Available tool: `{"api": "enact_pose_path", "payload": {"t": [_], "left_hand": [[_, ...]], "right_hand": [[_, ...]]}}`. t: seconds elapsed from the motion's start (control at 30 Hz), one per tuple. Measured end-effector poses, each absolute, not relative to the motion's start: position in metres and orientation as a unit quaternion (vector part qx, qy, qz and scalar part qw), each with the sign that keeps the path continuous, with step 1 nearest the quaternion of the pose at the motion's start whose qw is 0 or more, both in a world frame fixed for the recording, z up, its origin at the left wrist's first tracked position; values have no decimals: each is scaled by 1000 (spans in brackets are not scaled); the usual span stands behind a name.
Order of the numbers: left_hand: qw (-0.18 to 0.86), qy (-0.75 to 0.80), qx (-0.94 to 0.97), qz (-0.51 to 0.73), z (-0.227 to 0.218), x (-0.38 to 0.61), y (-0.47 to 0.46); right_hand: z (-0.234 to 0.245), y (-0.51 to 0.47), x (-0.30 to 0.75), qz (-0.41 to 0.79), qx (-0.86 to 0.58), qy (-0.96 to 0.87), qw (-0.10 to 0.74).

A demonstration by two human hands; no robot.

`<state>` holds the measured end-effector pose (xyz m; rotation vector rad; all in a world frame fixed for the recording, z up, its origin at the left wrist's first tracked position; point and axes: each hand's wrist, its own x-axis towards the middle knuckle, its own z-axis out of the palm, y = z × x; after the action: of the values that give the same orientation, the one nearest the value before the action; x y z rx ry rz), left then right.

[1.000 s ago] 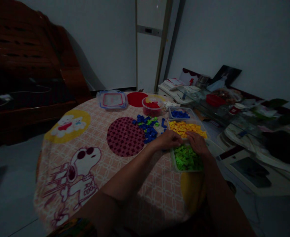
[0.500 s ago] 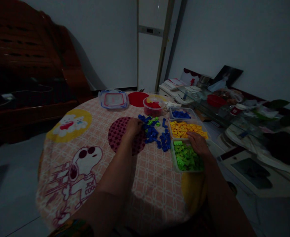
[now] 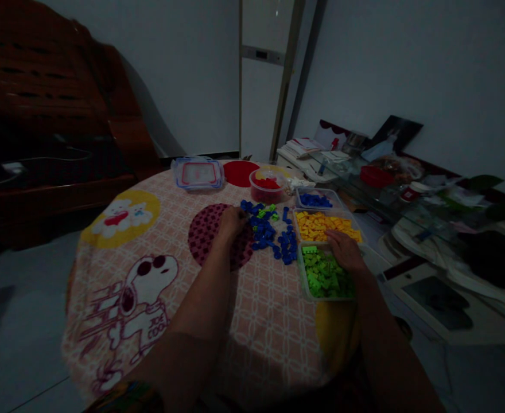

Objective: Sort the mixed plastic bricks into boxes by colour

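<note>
My left hand (image 3: 232,221) is at the left edge of a loose pile of blue toy bricks (image 3: 263,230). Its fingers are curled together, and anything between them is hidden. A few green bricks (image 3: 267,212) lie among the blue ones. My right hand (image 3: 345,250), fingers stretched out, rests over the adjoining edges of a box of yellow bricks (image 3: 315,225) and a box of green bricks (image 3: 325,276). No brick shows in it. Behind the yellow box stands a clear box with blue bricks (image 3: 315,199).
A round tub (image 3: 266,189) with red pieces stands at the back of the cloth-covered round table (image 3: 274,321). Clear lidded containers (image 3: 198,174) lie at the back left. On the right, a cluttered glass-topped stand (image 3: 364,192) adjoins the table. A wooden bench (image 3: 123,135) is at the left.
</note>
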<state>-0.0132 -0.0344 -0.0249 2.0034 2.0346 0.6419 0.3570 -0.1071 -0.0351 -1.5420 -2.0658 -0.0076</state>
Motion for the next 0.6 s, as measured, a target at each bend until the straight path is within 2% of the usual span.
{"api": "enact_pose_path", "payload": {"t": [0.3, 0.6], "left_hand": [[146, 679, 670, 263, -19, -16, -37], [260, 542, 709, 367, 2, 32, -45]], "right_hand": [[-31, -109, 356, 9, -576, -771, 273], [-31, -109, 356, 14, -579, -768, 274]]}}
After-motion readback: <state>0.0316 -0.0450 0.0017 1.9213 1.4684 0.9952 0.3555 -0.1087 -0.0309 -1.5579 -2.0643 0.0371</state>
